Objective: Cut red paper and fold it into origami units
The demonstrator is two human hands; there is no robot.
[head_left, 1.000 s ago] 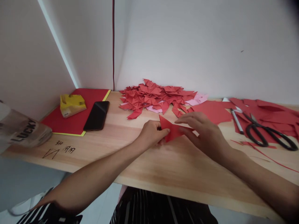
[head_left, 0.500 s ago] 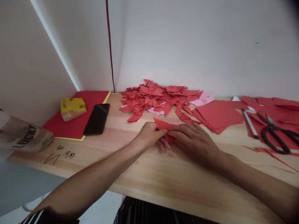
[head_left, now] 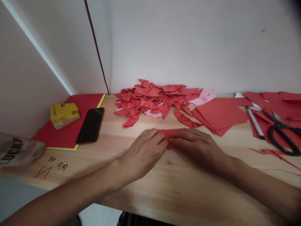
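Note:
A small piece of red folded paper [head_left: 169, 133] lies flat on the wooden table [head_left: 178, 182], pressed between both hands. My left hand [head_left: 143, 150] rests on its left part with fingers bent down onto it. My right hand [head_left: 197, 146] covers its right part, fingertips pressing the paper's near edge. Most of the piece is hidden under the fingers.
A heap of folded red paper pieces [head_left: 155, 97] lies by the wall, a stack of red sheets [head_left: 218, 116] to its right. A pen [head_left: 255, 122] and black scissors [head_left: 282, 131] lie at right. A black phone [head_left: 90, 125], yellow packet [head_left: 64, 115] and red folder [head_left: 70, 131] lie at left.
The red piece was lifted and angled up a second ago; it now lies flat on the table under both hands. My view has shifted right and down.

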